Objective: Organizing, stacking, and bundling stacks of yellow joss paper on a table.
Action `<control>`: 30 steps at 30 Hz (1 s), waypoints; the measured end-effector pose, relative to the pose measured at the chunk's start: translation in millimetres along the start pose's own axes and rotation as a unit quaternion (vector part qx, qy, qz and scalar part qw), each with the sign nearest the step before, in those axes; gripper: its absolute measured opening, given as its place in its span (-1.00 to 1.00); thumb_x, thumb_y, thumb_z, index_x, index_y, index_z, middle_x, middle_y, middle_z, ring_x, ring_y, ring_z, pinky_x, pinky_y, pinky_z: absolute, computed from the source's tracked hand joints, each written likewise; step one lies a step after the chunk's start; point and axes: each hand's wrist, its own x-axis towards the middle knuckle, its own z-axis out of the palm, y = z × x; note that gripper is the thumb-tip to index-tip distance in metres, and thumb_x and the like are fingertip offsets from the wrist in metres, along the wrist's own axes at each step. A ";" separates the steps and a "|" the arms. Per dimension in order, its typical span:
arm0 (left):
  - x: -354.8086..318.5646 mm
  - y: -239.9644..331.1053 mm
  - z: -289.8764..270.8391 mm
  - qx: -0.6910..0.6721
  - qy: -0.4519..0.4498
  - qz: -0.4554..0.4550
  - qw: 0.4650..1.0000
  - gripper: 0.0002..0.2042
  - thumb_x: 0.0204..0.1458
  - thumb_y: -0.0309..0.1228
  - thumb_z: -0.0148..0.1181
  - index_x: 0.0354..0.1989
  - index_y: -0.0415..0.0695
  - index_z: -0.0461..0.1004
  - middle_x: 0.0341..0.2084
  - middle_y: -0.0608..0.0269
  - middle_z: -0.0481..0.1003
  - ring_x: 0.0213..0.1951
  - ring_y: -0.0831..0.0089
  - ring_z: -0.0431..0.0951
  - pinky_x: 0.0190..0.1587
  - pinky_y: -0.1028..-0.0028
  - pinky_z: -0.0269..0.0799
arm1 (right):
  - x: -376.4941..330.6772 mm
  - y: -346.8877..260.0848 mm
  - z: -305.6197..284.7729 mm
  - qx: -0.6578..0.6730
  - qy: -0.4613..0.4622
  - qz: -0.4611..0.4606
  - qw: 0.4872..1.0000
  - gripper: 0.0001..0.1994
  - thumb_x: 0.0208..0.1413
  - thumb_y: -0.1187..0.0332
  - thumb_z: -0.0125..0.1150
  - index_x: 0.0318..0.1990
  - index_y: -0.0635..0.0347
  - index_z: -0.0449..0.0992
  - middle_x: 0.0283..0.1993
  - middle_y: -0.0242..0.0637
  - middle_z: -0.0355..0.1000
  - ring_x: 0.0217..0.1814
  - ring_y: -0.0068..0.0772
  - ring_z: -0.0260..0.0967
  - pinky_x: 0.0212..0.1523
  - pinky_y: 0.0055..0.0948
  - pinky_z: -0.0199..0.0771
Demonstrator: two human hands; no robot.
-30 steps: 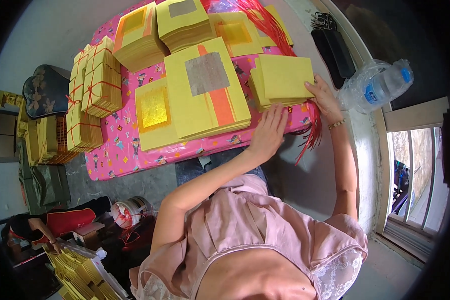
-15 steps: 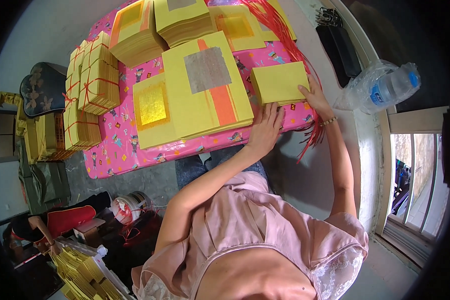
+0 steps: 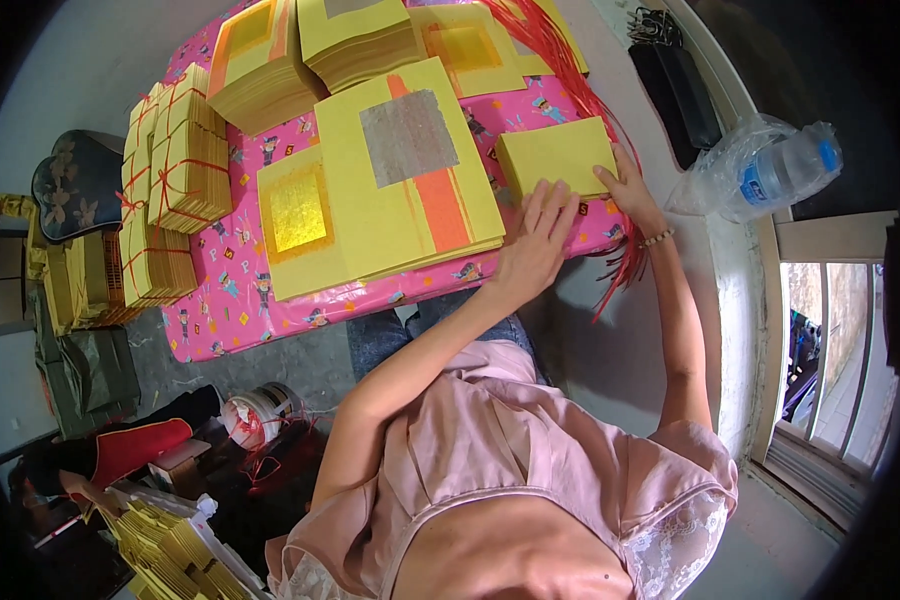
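Note:
A small stack of folded yellow paper (image 3: 560, 160) lies at the right side of the table. My right hand (image 3: 630, 188) grips its right end, the thumb on top and the other fingers down the far side, partly hidden. Along the stack's near edge, my left hand (image 3: 536, 238) rests with its fingers stretched out, touching the front left corner. Just left of it is a pile of large yellow sheets (image 3: 335, 120) with a grey square and an orange stripe. Beside that, another yellow sheet (image 3: 336, 246) shows a gold foil square.
Red strings (image 3: 570, 70) hang along the table's right edge. Tied yellow bundles (image 3: 185, 165) stand at the left of the pink tablecloth (image 3: 225, 330), with tall paper stacks (image 3: 360, 50) at the back. A bagged plastic bottle (image 3: 785, 175) sits right. Another person's red-and-black clothing (image 3: 140, 450) shows lower left.
My left hand's fingers have lifted slightly and shifted along the stack's near edge. My right hand stays on the right end. At lower left, the other person's arm has moved down.

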 end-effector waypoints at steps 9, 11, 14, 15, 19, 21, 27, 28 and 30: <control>-2.7 -9.6 19.0 0.059 -0.026 -0.029 0.998 -0.27 0.14 -0.18 0.16 0.42 -0.27 0.08 0.39 -0.17 0.04 0.42 -0.13 -0.02 0.44 0.01 -0.07 | -7.0 -21.7 1.7 -0.166 0.041 -0.063 0.983 -0.57 0.22 0.39 0.16 0.20 0.30 0.26 0.13 0.02 0.35 0.07 0.06 0.41 0.13 -0.18 0.37; -4.5 -11.3 17.8 0.074 -0.039 -0.035 0.996 -0.27 0.16 -0.15 0.14 0.42 -0.28 0.07 0.39 -0.18 0.05 0.42 -0.14 -0.02 0.44 0.01 -0.07 | -11.1 -43.4 7.7 -0.266 0.062 -0.120 0.955 -0.54 0.21 0.37 0.18 0.22 0.30 0.27 0.17 0.08 0.33 0.13 0.15 0.37 0.15 -0.15 0.35; -5.4 -11.0 17.6 0.081 -0.042 -0.042 0.995 -0.28 0.16 -0.15 0.14 0.42 -0.28 0.07 0.39 -0.18 0.04 0.42 -0.15 -0.03 0.45 0.00 -0.09 | -15.9 -70.4 22.9 -0.366 0.132 -0.126 0.912 -0.44 0.22 0.26 0.18 0.32 0.26 0.23 0.32 0.11 0.23 0.35 0.22 0.19 0.28 -0.11 0.24; -3.9 -9.1 18.1 0.082 -0.042 -0.043 0.995 -0.28 0.16 -0.15 0.14 0.42 -0.28 0.07 0.39 -0.18 0.04 0.42 -0.15 -0.03 0.45 0.00 -0.09 | -17.4 -60.5 25.6 -0.392 0.104 -0.168 0.899 -0.42 0.26 0.21 0.14 0.37 0.22 0.19 0.40 0.06 0.15 0.44 0.17 0.06 0.34 -0.08 0.16; -3.5 -7.4 19.4 0.077 -0.017 -0.042 0.996 -0.25 0.08 -0.21 0.24 0.40 -0.24 0.11 0.37 -0.14 0.08 0.41 -0.12 0.02 0.43 0.06 0.00 | -23.3 -31.1 38.8 -0.453 0.032 -0.168 0.875 -0.41 0.35 0.12 -0.03 0.46 0.10 0.09 0.56 -0.14 -0.04 0.59 0.09 -0.17 0.44 0.07 -0.02; -4.0 -6.5 19.0 0.061 -0.013 -0.041 0.997 -0.26 0.06 -0.24 0.25 0.39 -0.25 0.12 0.37 -0.14 0.08 0.41 -0.11 0.02 0.44 0.06 -0.01 | -25.2 -26.0 41.6 -0.448 0.037 -0.166 0.877 -0.43 0.36 0.13 -0.05 0.46 0.07 0.10 0.56 -0.16 -0.04 0.60 0.08 -0.19 0.44 0.10 -0.03; -0.2 -5.1 10.2 0.017 -0.017 -0.057 0.998 -0.21 -0.06 -0.36 0.33 0.38 -0.26 0.12 0.38 -0.16 0.05 0.42 -0.11 0.00 0.45 0.08 -0.03 | -21.1 -25.8 38.0 -0.415 0.032 -0.165 0.894 -0.45 0.38 0.12 -0.10 0.46 0.03 0.10 0.56 -0.18 -0.05 0.62 0.04 -0.25 0.44 0.15 -0.05; 0.7 -4.5 8.5 0.003 -0.008 -0.062 0.998 -0.20 -0.08 -0.38 0.34 0.38 -0.27 0.12 0.38 -0.17 0.04 0.42 -0.12 -0.01 0.45 0.08 -0.04 | -20.3 -29.1 37.5 -0.414 0.022 -0.149 0.898 -0.45 0.38 0.11 -0.09 0.45 0.04 0.11 0.56 -0.17 -0.04 0.62 0.04 -0.25 0.44 0.15 -0.05; 2.4 -1.2 1.2 0.000 -0.018 -0.060 0.998 -0.21 -0.09 -0.41 0.33 0.37 -0.29 0.13 0.38 -0.19 0.03 0.44 -0.12 -0.05 0.45 0.04 -0.05 | -19.1 -31.2 34.5 -0.414 0.013 -0.133 0.900 -0.46 0.38 0.11 -0.09 0.45 0.04 0.13 0.55 -0.16 -0.03 0.61 0.04 -0.25 0.45 0.14 -0.06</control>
